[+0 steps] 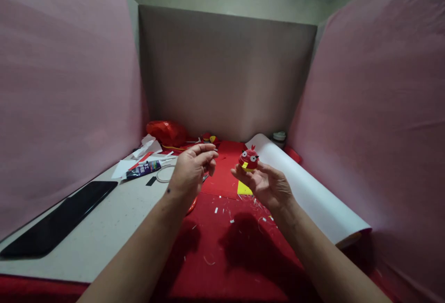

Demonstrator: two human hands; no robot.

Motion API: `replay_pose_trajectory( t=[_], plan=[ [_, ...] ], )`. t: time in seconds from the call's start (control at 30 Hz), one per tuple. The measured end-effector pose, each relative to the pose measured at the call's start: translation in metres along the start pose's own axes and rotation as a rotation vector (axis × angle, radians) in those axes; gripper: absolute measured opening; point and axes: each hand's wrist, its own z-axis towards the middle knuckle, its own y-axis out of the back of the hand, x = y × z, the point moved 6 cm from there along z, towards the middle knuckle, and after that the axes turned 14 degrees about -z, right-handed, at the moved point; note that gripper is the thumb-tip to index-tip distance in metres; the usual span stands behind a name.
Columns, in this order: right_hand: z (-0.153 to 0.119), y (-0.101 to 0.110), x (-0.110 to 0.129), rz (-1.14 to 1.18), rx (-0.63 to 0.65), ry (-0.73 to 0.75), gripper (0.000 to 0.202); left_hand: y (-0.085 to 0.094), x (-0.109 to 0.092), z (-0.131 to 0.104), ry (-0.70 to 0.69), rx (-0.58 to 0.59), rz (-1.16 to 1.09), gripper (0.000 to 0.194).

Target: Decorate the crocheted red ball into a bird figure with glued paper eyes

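Note:
My right hand [273, 184] holds up a small red quilled-paper bird [249, 158] on its fingertips. The bird has round white eyes, black brows, a red tuft on top and a yellow beak and lower band. To its left, my left hand [194, 166] hovers apart from the bird, its fingers loosely bent with a small gap between them and nothing visible in them. Partly hidden beneath the left hand, an orange-red handle [192, 204] shows on the red cloth. Under the right hand lies a piece of yellow paper [244, 189].
Red sheets [222, 180] and paper scraps [216, 210] lie on the red cloth [208, 256]. A white roll [306, 187] runs along the right. At left are a black phone-like slab [59, 219], a glue tube [144, 169] and a ring [165, 174]. A red plastic bag [166, 132] sits behind.

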Motion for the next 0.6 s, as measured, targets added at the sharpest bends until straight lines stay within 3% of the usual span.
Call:
replay_pose_trajectory(
  t=[0.13,0.23,0.5,0.6],
  plan=[
    [0.010,-0.003,-0.012,0.187,0.067,-0.057,0.020,0.008,0.031,-0.002,-0.004,-0.049,0.000,0.026],
    [0.011,0.004,-0.029,0.242,0.050,-0.109,0.021,0.018,0.049,-0.003,-0.005,-0.085,0.048,0.024],
    [0.009,0.010,-0.051,0.315,0.078,-0.166,0.025,0.012,0.048,-0.011,-0.056,-0.038,0.191,0.016],
    [0.010,0.012,-0.055,0.294,0.076,-0.177,0.026,0.009,0.044,-0.014,-0.140,0.010,0.305,0.010]
  ],
)
